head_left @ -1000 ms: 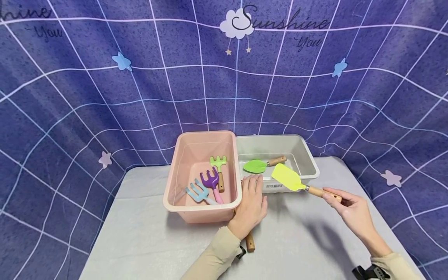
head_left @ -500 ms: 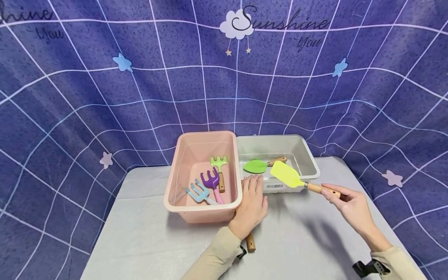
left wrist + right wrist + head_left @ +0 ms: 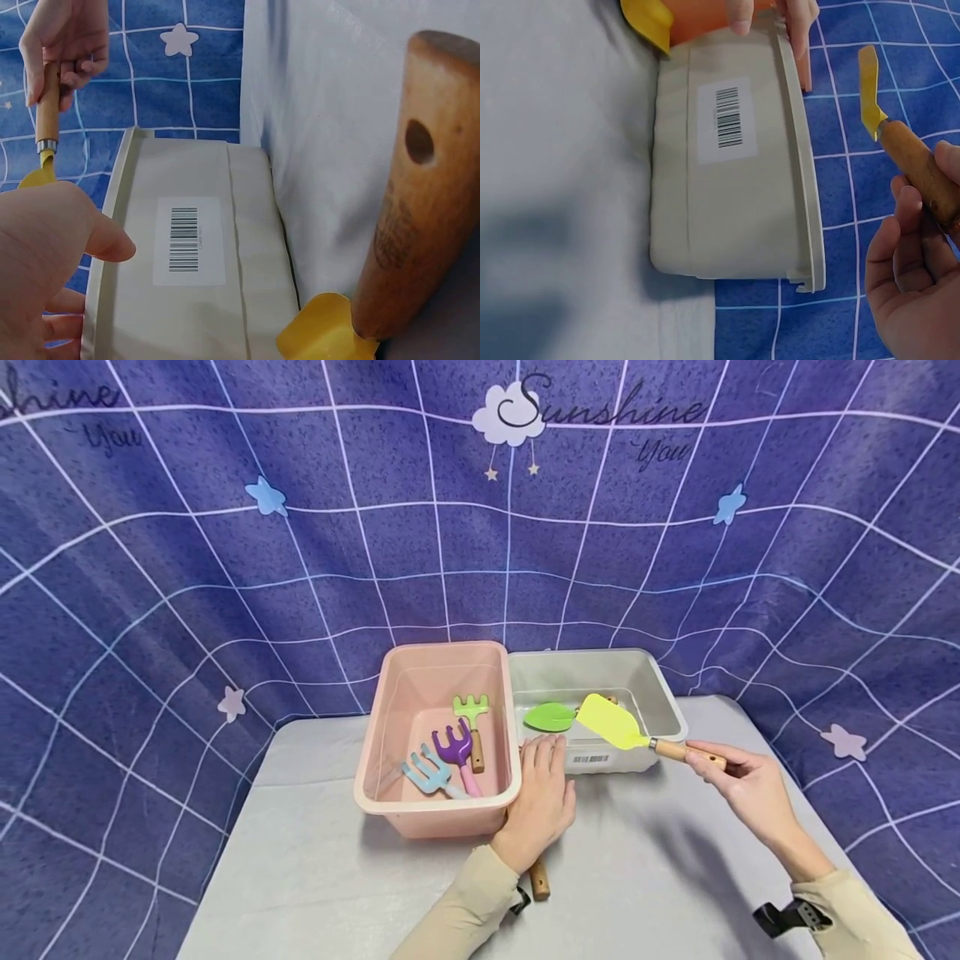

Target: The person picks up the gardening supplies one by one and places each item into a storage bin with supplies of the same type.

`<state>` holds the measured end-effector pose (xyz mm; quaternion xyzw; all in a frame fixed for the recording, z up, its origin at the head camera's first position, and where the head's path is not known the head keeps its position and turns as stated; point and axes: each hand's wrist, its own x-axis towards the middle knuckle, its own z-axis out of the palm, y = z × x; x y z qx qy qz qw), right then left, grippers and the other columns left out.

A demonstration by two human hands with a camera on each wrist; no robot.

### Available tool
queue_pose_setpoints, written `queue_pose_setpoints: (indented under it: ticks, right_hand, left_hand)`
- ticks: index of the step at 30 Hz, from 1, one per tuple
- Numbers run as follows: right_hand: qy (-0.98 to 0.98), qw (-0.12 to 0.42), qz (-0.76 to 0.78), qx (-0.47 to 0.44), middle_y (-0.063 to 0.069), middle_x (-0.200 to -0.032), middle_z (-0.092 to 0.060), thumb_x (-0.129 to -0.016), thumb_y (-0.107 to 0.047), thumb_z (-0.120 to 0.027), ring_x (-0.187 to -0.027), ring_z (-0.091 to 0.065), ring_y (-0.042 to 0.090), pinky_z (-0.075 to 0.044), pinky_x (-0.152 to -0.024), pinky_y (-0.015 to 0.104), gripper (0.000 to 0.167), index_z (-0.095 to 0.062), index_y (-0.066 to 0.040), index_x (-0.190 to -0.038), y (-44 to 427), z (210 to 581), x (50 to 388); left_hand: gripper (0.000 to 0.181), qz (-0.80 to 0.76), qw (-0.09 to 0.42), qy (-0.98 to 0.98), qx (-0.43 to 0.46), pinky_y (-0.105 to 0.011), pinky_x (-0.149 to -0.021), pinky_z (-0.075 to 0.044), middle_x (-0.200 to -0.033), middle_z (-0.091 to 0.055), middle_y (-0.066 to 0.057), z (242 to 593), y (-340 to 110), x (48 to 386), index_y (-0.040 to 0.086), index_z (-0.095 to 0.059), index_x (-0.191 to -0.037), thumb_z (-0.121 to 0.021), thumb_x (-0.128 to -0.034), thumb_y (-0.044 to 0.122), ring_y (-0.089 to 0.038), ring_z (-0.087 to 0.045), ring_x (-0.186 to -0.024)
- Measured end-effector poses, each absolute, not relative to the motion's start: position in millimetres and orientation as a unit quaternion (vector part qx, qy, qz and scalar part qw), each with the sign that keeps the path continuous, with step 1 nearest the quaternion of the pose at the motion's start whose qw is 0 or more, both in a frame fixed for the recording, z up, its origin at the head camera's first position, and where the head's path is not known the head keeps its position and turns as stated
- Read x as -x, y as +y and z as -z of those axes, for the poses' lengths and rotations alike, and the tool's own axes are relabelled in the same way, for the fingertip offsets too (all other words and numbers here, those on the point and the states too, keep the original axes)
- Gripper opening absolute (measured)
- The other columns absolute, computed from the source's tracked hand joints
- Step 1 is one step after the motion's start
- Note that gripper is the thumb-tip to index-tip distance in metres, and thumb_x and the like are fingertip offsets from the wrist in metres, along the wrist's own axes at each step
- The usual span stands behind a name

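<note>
My right hand (image 3: 742,785) pinches the wooden handle of a yellow garden trowel (image 3: 609,720). Its blade hangs above the front rim of the grey bin (image 3: 667,727), partly hiding the handle of a green leaf-shaped trowel (image 3: 549,717) inside. My left hand (image 3: 536,802) rests at the grey bin's front rim beside the pink bin (image 3: 442,818), fingers fairly straight; in the left wrist view its thumb lies against the outer wall. Below that hand, a second yellow trowel (image 3: 322,330) with a wooden handle lies on the table, mostly hidden in the head view.
Inside the pink bin lie a green hand rake (image 3: 471,710), a purple hand fork (image 3: 453,745) with a pink handle, and a light-blue hand fork (image 3: 427,770). A grey cloth (image 3: 300,843) covers the table. A blue patterned curtain (image 3: 450,543) hangs behind the bins.
My right hand has raised the yellow trowel slightly and moved it a little farther over the grey bin's rim. The left hand stays at the rim.
</note>
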<state>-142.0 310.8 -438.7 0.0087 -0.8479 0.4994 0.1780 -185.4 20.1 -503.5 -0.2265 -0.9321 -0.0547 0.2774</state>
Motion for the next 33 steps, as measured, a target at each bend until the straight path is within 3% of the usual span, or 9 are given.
queue_pose_setpoints:
  ticks: [18, 33]
  right_hand:
    - [-0.857, 0.154, -0.492, -0.013, -0.018, -0.067, -0.058, -0.095, -0.015, -0.080, -0.058, -0.047, 0.000, -0.036, -0.046, 0.028, 0.031, -0.078, 0.001, -0.121, 305.3, 429.2, 151.4]
    - [-0.856, 0.146, -0.496, -0.033, -0.020, -0.070, -0.064, -0.096, -0.015, -0.079, -0.062, -0.052, -0.001, -0.039, -0.049, 0.026, 0.031, -0.077, 0.003, -0.122, 305.3, 421.7, 162.9]
  left_hand:
    - [0.065, 0.069, 0.282, -0.929, 0.230, -0.044, -0.124, -0.037, -0.140, -0.058, -0.009, 505.9, 22.2, 187.1, 0.005, -0.055, -0.144, -0.075, -0.0895, 0.036, -0.027, -0.051, -0.134]
    - [0.067, 0.056, 0.275, -0.932, 0.228, -0.044, -0.124, -0.038, -0.142, -0.057, -0.010, 504.6, 21.8, 185.9, 0.004, -0.054, -0.146, -0.073, -0.0913, 0.036, -0.027, -0.051, -0.135]
